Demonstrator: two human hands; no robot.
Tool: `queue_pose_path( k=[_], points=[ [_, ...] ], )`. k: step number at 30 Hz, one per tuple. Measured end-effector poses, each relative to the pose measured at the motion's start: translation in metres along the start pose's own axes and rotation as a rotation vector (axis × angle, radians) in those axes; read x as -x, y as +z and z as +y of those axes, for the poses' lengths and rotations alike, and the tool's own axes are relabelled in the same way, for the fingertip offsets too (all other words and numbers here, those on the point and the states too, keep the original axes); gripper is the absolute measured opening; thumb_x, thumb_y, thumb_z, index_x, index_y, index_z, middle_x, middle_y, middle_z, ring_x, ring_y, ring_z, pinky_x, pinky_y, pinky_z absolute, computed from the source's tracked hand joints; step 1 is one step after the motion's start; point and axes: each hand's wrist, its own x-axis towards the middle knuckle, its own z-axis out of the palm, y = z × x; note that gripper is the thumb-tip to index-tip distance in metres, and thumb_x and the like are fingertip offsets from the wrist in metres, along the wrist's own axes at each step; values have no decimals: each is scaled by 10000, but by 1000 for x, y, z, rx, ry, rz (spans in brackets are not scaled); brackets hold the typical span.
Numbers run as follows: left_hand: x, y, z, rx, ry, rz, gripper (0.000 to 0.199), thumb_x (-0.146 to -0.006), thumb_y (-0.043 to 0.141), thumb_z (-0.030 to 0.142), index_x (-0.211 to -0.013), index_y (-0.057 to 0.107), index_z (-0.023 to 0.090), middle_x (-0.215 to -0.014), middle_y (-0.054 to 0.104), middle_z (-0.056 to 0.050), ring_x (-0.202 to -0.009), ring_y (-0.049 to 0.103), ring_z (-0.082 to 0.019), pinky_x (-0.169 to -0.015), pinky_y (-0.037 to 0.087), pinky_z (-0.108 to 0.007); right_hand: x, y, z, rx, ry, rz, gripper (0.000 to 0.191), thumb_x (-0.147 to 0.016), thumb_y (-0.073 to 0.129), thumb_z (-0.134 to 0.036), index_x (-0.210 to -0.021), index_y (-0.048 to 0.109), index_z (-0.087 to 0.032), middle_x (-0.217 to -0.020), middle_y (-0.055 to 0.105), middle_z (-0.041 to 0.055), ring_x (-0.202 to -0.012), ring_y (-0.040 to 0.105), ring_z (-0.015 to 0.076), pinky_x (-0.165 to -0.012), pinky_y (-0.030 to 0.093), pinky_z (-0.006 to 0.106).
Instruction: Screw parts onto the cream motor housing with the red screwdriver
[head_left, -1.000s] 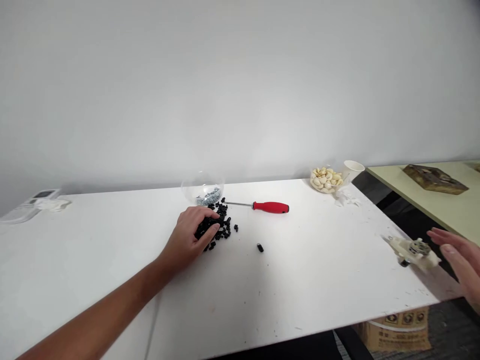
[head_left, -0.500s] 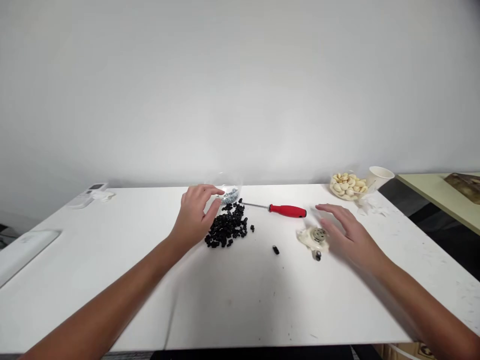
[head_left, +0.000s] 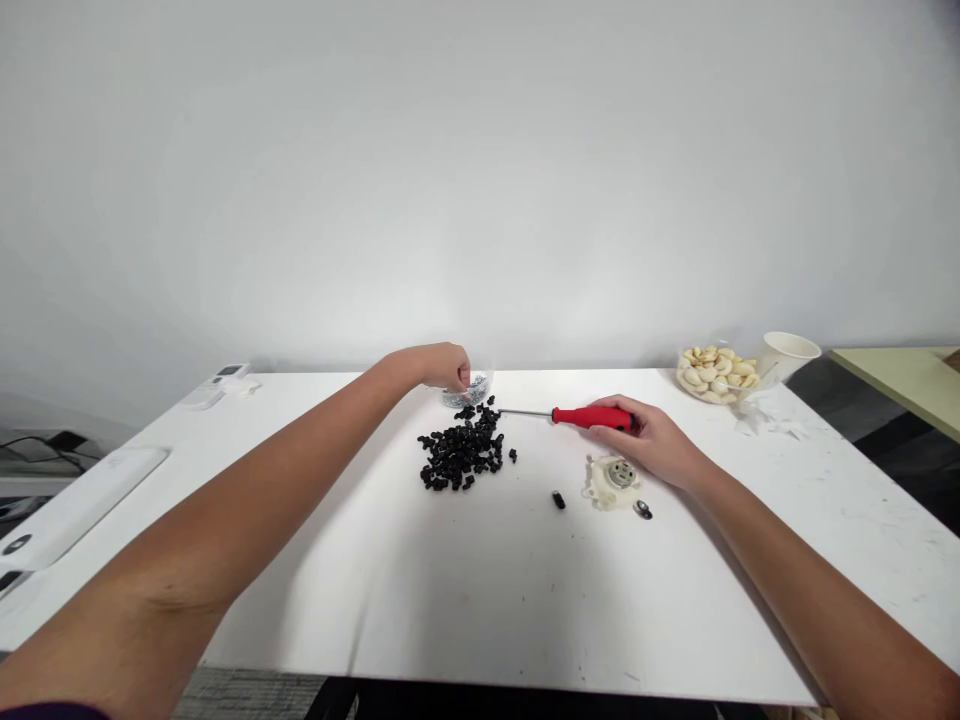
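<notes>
My left hand (head_left: 448,366) reaches over a clear bowl (head_left: 486,382) of small silvery metal pieces that look like screws. Its fingers are bent together down at the pieces, and what they pinch, if anything, is hidden. My right hand (head_left: 646,436) is closed round the red handle of a screwdriver (head_left: 585,416), which lies on the table with its shaft pointing left. A heap of small black parts (head_left: 459,450) sits just in front of the bowl. Nearer the right hand are a cream-coloured piece with a round metal disc (head_left: 621,474), a small black-and-metal part (head_left: 643,510) and a single black part (head_left: 559,500).
At the back right, a clear bowl of pale beans or nuts (head_left: 716,375) stands beside a white paper cup (head_left: 787,352). A white remote (head_left: 217,385) and a long white device (head_left: 105,500) lie on the left of the white table (head_left: 465,600). A wall rises behind.
My left hand has moved from above the black parts forward into the bowl of metal pieces, fingers closing. My right hand has gone left and forward and taken hold of the screwdriver handle.
</notes>
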Motion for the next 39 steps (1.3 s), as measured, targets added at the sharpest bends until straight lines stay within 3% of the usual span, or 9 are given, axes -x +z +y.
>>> queue_pose_path(
  k=[9,14,17,19,24,28,31,35,39],
  points=[
    [23,-3,-5,98,10,152,162,-800,760,412,-811,820,263,-948,826,-39,-822,710,-219,-671,454,-303,-1,-7,5,-263,63,179,290,-926,770,-491,-1074,776,-241,-908,772,61,-824,664,233,-757,514,374],
    [54,-1,11,211,59,424,241,-876,763,480,-854,792,241,-905,801,-36,-752,656,-183,-635,440,-295,4,-11,-4,-360,83,218,252,-914,796,-468,-1019,783,-240,-819,737,49,-762,622,217,-741,489,377],
    [76,19,31,413,114,602,272,-933,745,493,-929,785,224,-863,802,-32,-753,659,-170,-676,481,-295,4,-9,-3,-428,63,236,184,-906,810,-410,-959,770,-238,-770,714,32,-739,616,206,-727,483,363],
    [88,39,44,520,138,624,291,-947,745,509,-982,784,223,-883,808,-34,-747,671,-166,-675,510,-293,2,-7,0,-476,57,244,154,-901,807,-379,-909,751,-235,-752,707,27,-713,611,199,-700,481,356],
    [91,83,48,316,229,698,236,-979,714,463,-939,805,248,-925,797,-34,-815,666,-190,-756,552,-332,-2,2,7,-560,73,239,142,-910,759,-361,-858,705,-241,-712,702,27,-678,640,217,-642,478,359],
    [89,91,40,345,254,806,199,-991,714,430,-948,815,264,-888,785,-27,-787,641,-186,-785,560,-351,-3,3,8,-631,91,206,168,-932,716,-401,-869,687,-248,-696,720,39,-661,661,238,-605,478,361],
    [97,92,45,510,187,791,206,-997,711,455,-1020,835,292,-979,787,-37,-831,672,-187,-783,585,-345,-3,0,7,-668,89,187,210,-944,667,-423,-833,684,-245,-691,724,55,-650,658,246,-623,508,380],
    [108,105,61,768,129,571,272,-983,725,510,-1137,824,308,-1045,801,-47,-843,736,-191,-724,630,-324,-3,-2,4,-698,79,178,234,-954,609,-402,-805,684,-238,-683,730,69,-650,656,247,-628,513,379],
    [107,118,70,738,165,534,269,-980,745,480,-1159,799,288,-1004,828,-30,-908,772,-206,-794,649,-341,-3,1,5,-711,82,190,191,-943,624,-364,-807,679,-241,-688,733,63,-662,660,247,-606,489,366]
  ],
)
